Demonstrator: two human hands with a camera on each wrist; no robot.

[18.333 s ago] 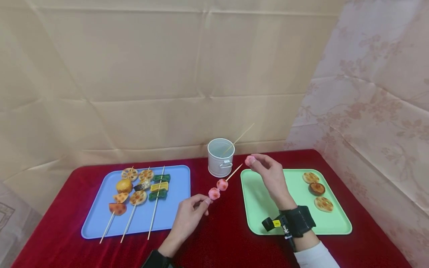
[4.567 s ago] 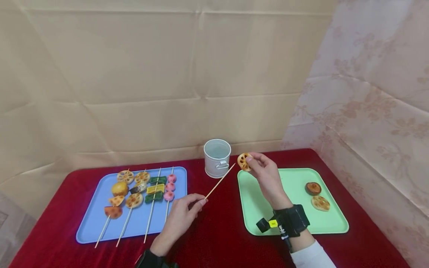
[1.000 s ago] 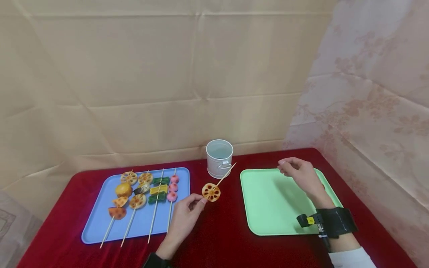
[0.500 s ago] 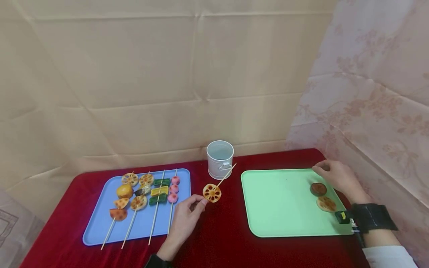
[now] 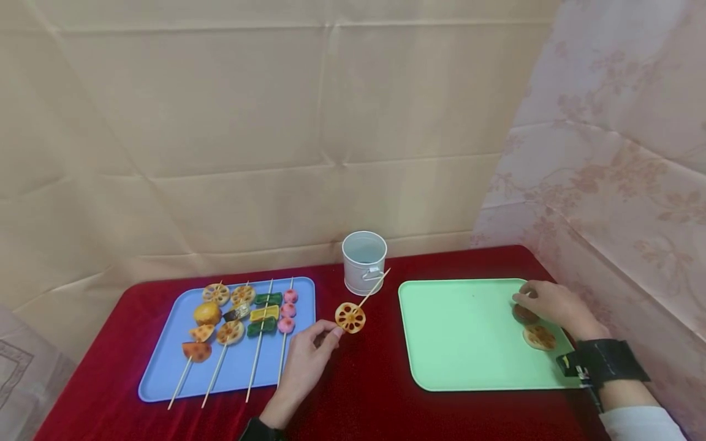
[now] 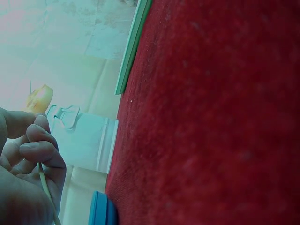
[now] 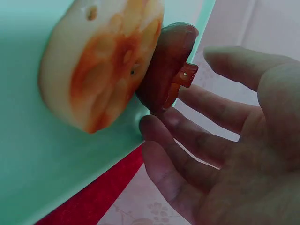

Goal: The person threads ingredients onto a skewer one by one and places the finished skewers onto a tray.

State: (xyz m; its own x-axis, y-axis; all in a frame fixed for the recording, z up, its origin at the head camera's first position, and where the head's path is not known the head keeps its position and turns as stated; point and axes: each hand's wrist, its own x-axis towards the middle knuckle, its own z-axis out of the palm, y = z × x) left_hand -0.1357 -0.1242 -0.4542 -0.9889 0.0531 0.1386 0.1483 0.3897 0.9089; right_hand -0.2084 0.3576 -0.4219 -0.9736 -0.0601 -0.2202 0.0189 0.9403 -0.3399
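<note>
My left hand (image 5: 309, 361) pinches a bamboo skewer (image 5: 377, 289) between thumb and fingers, its point slanting up to the right. One browned lotus root slice (image 5: 350, 318) is threaded on it, close to the fingertips. Over the right side of the green tray (image 5: 458, 343), my right hand (image 5: 559, 309) reaches around a brown mushroom (image 5: 524, 315). In the right wrist view, the fingers curve loosely behind the mushroom (image 7: 166, 65) and the thumb stands apart from it. Beside the mushroom lies another lotus root slice (image 5: 539, 337).
On the left, a blue tray (image 5: 237, 376) bears several finished skewers: mixed vegetable pieces, green and yellow pieces, and pink balls (image 5: 287, 310). A white metal bucket (image 5: 361, 269) stands at the back between the trays. Red cloth (image 5: 364, 392) covers the table.
A pink-ball skewer came to lie on the blue tray. The lotus slice went from my right hand onto the skewer in my left. My right hand moved right, then down to the mushroom.
</note>
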